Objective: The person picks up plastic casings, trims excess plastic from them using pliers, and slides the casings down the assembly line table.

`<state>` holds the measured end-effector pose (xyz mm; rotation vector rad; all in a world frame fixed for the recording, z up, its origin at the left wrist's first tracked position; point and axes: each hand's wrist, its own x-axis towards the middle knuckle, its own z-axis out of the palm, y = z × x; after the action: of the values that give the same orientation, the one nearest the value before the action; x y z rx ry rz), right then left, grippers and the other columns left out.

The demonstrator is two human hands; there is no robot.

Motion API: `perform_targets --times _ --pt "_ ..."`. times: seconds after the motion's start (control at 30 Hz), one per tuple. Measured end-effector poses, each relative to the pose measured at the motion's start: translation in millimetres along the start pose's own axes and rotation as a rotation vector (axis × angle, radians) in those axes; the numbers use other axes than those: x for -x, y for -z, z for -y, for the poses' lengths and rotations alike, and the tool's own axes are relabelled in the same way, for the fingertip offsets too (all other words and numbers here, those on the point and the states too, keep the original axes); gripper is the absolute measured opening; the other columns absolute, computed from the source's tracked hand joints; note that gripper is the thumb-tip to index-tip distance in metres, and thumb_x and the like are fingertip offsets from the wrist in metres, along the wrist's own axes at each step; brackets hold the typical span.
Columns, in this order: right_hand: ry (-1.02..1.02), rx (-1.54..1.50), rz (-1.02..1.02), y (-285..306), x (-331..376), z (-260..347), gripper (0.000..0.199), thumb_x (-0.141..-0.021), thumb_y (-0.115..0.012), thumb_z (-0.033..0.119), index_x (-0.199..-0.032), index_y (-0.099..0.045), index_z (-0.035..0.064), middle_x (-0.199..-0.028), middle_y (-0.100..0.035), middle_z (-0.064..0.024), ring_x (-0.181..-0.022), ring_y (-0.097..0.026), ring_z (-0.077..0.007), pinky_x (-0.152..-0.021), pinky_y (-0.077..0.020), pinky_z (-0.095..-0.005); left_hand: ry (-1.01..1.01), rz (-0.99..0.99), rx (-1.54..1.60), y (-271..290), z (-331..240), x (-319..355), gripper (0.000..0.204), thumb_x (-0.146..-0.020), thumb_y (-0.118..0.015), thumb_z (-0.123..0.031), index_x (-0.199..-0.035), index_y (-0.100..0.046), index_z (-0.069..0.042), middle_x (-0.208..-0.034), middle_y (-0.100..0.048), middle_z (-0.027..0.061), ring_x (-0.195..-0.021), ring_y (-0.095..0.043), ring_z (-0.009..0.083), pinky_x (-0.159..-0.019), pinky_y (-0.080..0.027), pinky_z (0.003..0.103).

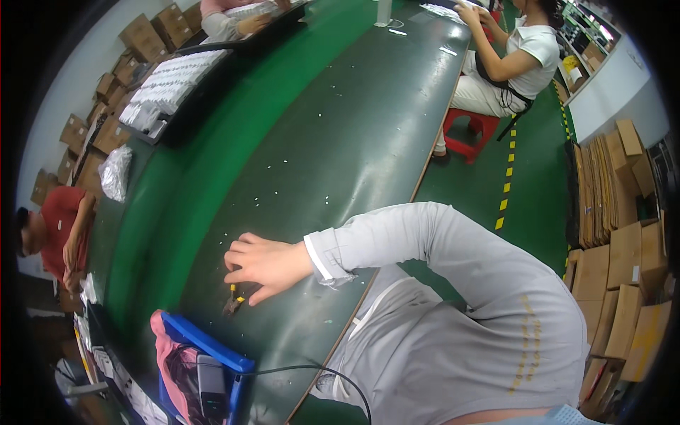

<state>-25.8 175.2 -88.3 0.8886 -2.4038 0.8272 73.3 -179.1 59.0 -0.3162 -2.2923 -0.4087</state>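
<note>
My right hand point(268, 266) reaches over the dark green table point(297, 177), palm down, the grey sleeve running back to my shoulder. Its fingers are apart, the thumb spread from the index finger. Between these two lies a small pair of pliers or nippers point(232, 303) with yellow on the handles and a dark head; the hand hides part of it. Whether the fingertips touch the tool I cannot tell. My left hand does not show.
A blue bin point(205, 340) holds pink cloth and a grey device point(211, 386); a black cable point(304, 368) runs from it to me. Tiny white bits dot the table. Co-workers sit at the left, top and upper right, one on a red stool point(471, 134). Cardboard boxes point(623, 262) stack at right.
</note>
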Motion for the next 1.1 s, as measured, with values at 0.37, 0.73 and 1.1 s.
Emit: perform_targets --times 0.37,0.73,1.1 --pt "0.022 -0.033 0.081 11 -6 5 0.06 -0.075 -0.077 0.044 -0.118 -0.064 0.0046 -0.117 -0.052 -0.0134 -0.115 -0.047 -0.0306 -0.104 -0.0332 -0.0451 0.376 -0.162 -0.227 7 107 132 0.035 -0.102 -0.045 -0.023 -0.115 -0.066 0.001 -0.107 -0.069 0.0171 -0.099 -0.066 0.0325 -0.088 -0.051 0.041" --pt "-0.023 0.022 0.138 16 -7 10 0.056 -0.079 -0.075 0.043 -0.119 -0.064 0.0062 -0.119 -0.052 -0.0128 -0.115 -0.047 -0.03 -0.105 -0.0332 -0.0437 0.506 -0.552 -0.182 22 87 202 0.029 -0.097 -0.058 -0.019 -0.114 -0.061 0.004 -0.105 -0.066 0.0178 -0.1 -0.062 0.0266 -0.084 -0.052 0.041" --pt "-0.024 0.025 0.114 20 -7 11 0.055 -0.078 -0.075 0.043 -0.119 -0.064 0.0074 -0.118 -0.052 -0.011 -0.115 -0.047 -0.03 -0.105 -0.0332 -0.0441 0.846 0.138 0.421 -97 -11 242 0.03 -0.098 -0.056 -0.021 -0.114 -0.061 0.004 -0.106 -0.066 0.0167 -0.1 -0.062 0.0254 -0.085 -0.051 0.04"
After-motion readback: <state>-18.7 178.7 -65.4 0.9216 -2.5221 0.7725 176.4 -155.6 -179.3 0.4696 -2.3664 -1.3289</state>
